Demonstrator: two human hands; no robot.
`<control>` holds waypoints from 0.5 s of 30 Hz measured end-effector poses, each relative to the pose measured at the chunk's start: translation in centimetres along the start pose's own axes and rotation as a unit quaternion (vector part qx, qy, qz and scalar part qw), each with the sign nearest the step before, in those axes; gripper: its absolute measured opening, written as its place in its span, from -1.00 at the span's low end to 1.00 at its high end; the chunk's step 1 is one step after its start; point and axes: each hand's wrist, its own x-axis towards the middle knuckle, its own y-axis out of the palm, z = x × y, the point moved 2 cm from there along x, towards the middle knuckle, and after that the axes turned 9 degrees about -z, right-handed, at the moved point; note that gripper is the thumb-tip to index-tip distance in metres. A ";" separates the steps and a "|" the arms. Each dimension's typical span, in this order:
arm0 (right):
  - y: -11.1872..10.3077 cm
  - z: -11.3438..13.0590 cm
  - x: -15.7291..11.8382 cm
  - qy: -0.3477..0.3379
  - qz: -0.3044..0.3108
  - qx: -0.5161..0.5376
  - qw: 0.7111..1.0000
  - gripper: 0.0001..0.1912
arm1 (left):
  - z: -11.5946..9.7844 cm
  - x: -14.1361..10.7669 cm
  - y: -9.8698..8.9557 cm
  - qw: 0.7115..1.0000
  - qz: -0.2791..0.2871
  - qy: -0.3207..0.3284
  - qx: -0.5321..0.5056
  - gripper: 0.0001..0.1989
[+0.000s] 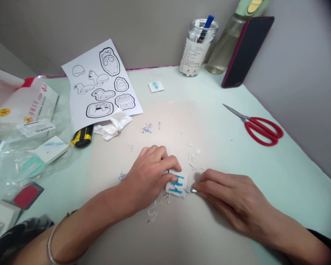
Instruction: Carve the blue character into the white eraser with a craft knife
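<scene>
A small white block with blue marks (181, 181) lies on the beige mat (171, 235). My left hand (151, 175) pins the block from its left side, thumb and forefinger pressed on it. From the right, my right hand (223, 195) pinches a thin metal carving tool (193, 190), its tip touching or close to the block's lower right edge. The tool's handle is hidden in my fingers. White shavings (153, 213) lie below and above the block.
Red-handled scissors (262, 130) lie right. Behind stand a pen jar (195, 51), a bottle (223, 44) and a phone (246, 51). A second block (156, 86), printed sheet (84, 99), crumpled tissue (113, 126), yellow-black cutter (82, 137), red ink pad (27, 195) and plastic bags surround the mat.
</scene>
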 end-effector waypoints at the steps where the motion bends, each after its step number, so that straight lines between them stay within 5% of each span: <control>1: 0.0 0.0 0.0 0.002 0.004 0.000 1.000 -0.79 | 0.0 0.0 0.0 1.000 0.000 0.001 -0.001 -0.92; 15: -0.2 0.0 -0.2 -0.007 0.001 0.002 1.000 -0.79 | 0.0 0.0 -0.1 1.000 0.002 -0.003 -0.001 -0.91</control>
